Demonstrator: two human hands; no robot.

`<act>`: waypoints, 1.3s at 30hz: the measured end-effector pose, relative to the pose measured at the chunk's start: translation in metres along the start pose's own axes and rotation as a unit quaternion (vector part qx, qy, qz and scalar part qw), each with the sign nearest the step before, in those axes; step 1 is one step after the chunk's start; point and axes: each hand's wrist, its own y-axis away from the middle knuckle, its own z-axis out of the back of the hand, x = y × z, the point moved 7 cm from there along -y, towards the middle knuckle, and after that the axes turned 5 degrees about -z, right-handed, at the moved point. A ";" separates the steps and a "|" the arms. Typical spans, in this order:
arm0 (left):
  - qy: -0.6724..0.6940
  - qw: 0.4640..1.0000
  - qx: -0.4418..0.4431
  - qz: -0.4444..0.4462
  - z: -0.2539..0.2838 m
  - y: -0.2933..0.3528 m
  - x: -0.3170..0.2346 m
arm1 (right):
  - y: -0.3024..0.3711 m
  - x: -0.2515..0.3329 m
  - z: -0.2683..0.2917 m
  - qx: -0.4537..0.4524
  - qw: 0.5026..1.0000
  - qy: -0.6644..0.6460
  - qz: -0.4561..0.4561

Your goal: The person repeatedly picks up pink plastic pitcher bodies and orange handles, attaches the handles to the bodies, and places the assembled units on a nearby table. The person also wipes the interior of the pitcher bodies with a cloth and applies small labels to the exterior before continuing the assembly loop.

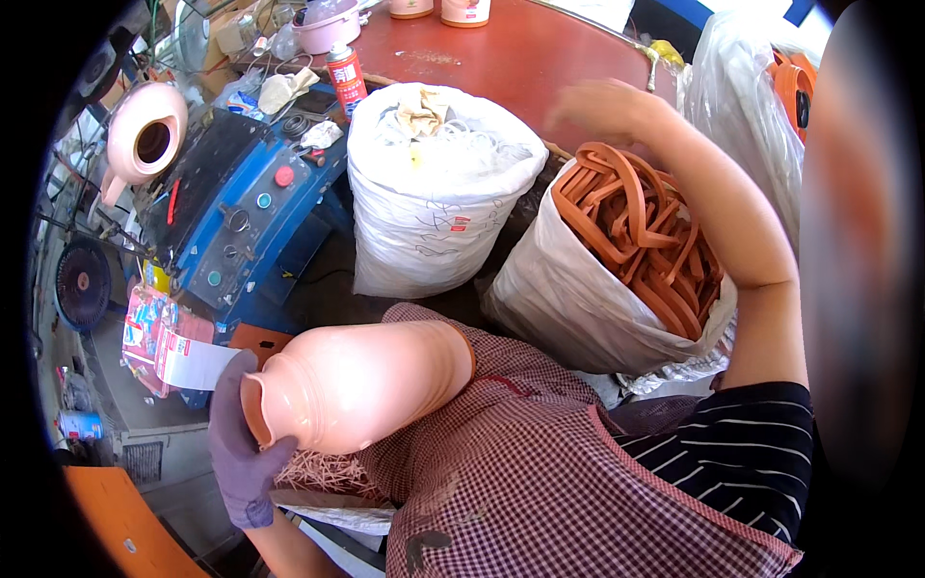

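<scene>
My left hand, in a greyish-purple glove, grips a glossy pink jug-shaped shell by its spouted mouth. The shell lies on its side across my checked apron, its base toward my lap's middle. My bare right hand is raised above the far side of a white sack, near the red tabletop. Motion blurs its fingers, so I cannot tell whether they hold anything. That sack is full of orange-brown looped plastic handles, which lie below my right forearm.
A white sack of clear scraps stands ahead, before the red table. On the left are a blue machine panel with buttons, another pink shell, a spray can and a fan. Thin pink scraps lie below the held shell.
</scene>
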 end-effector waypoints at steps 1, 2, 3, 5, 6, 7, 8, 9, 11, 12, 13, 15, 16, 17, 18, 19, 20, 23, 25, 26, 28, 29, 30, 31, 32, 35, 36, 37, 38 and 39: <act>0.003 1.000 -0.007 -0.015 0.001 -0.006 -0.002 | 0.001 -0.043 -0.034 0.060 0.996 -0.059 -0.022; 0.021 0.998 -0.058 -0.004 0.004 -0.009 -0.001 | 0.006 -0.041 -0.049 0.116 0.990 -0.078 0.035; 0.039 0.993 -0.111 0.005 0.005 -0.012 -0.002 | 0.009 -0.053 -0.065 0.069 0.982 -0.171 0.027; 0.038 0.978 -0.199 0.049 0.014 -0.011 -0.003 | 0.012 -0.045 -0.081 0.036 0.945 -0.323 0.045; 0.017 0.971 -0.219 0.094 0.019 -0.012 0.003 | 0.008 -0.045 -0.090 0.005 0.933 -0.356 0.059; -0.002 0.961 -0.239 0.140 0.022 -0.012 0.010 | 0.009 -0.046 -0.095 -0.004 0.901 -0.421 0.103; -0.108 0.950 -0.251 0.152 0.026 0.003 0.008 | -0.020 -0.031 -0.101 -0.027 0.862 -0.474 0.176; -0.177 0.944 -0.238 0.145 0.026 0.009 0.020 | -0.020 -0.039 -0.087 -0.042 0.838 -0.528 0.130; -0.176 0.951 -0.210 0.144 0.009 0.012 0.031 | -0.004 -0.062 -0.044 -0.190 0.806 -0.556 0.076; -0.179 0.962 -0.170 0.119 0.002 0.006 0.022 | -0.007 -0.108 -0.044 -0.258 0.802 -0.539 0.030; -0.177 0.974 -0.118 0.079 -0.003 -0.008 0.007 | 0.009 -0.151 -0.043 -0.335 0.802 -0.490 -0.060; -0.099 0.993 -0.055 0.032 -0.010 -0.011 -0.006 | 0.019 -0.147 -0.011 -0.406 0.782 -0.450 -0.147; -0.089 0.994 -0.057 0.040 -0.009 -0.009 -0.006 | 0.029 -0.105 0.028 -0.419 0.772 -0.454 -0.150; -0.078 0.994 -0.059 0.049 -0.010 -0.004 -0.007 | 0.026 -0.085 0.043 -0.436 0.766 -0.442 -0.165; -0.066 0.989 -0.108 0.075 -0.014 0.007 -0.008 | -0.009 -0.048 0.046 -0.423 0.749 -0.500 -0.103; -0.034 0.985 -0.151 0.078 -0.018 0.014 -0.001 | -0.020 -0.008 0.061 -0.420 0.732 -0.534 -0.060; -0.002 0.979 -0.189 0.077 -0.022 0.018 0.001 | -0.030 0.035 0.069 -0.355 0.696 -0.623 -0.028; 0.035 0.958 -0.281 0.044 -0.031 0.023 -0.011 | -0.066 0.133 0.068 -0.161 0.600 -0.769 0.152; 0.003 0.953 -0.302 0.031 -0.033 0.030 -0.018 | -0.080 0.184 0.069 -0.093 0.549 -0.800 0.223; -0.024 0.952 -0.304 0.036 -0.033 0.034 -0.024 | -0.085 0.208 0.065 -0.064 0.506 -0.828 0.232; -0.072 0.950 -0.298 0.055 -0.030 0.040 -0.034 | -0.084 0.246 0.058 0.000 0.436 -0.864 0.250; -0.076 0.944 -0.313 0.068 -0.029 0.048 -0.034 | -0.086 0.265 0.049 0.035 0.419 -0.871 0.256; -0.077 0.939 -0.326 0.077 -0.029 0.055 -0.033 | -0.085 0.277 0.039 0.050 0.405 -0.881 0.239; -0.078 0.934 -0.339 0.086 -0.029 0.061 -0.030 | -0.082 0.287 0.031 0.065 0.392 -0.890 0.222; -0.091 0.930 -0.346 0.087 -0.029 0.065 -0.027 | -0.078 0.293 0.025 0.074 0.385 -0.895 0.211; -0.114 0.935 -0.327 0.075 -0.035 0.067 -0.025 | -0.074 0.306 0.015 0.098 0.369 -0.905 0.190; -0.109 0.939 -0.318 0.065 -0.036 0.065 -0.025 | -0.075 0.309 0.015 0.106 0.366 -0.905 0.192; -0.103 0.944 -0.310 0.054 -0.037 0.063 -0.025 | -0.075 0.313 0.015 0.114 0.363 -0.905 0.193; -0.097 0.948 -0.301 0.042 -0.037 0.060 -0.026 | -0.076 0.317 0.017 0.120 0.369 -0.900 0.197; -0.102 0.949 -0.296 0.043 -0.038 0.057 -0.027 | -0.077 0.319 0.017 0.105 0.365 -0.907 0.182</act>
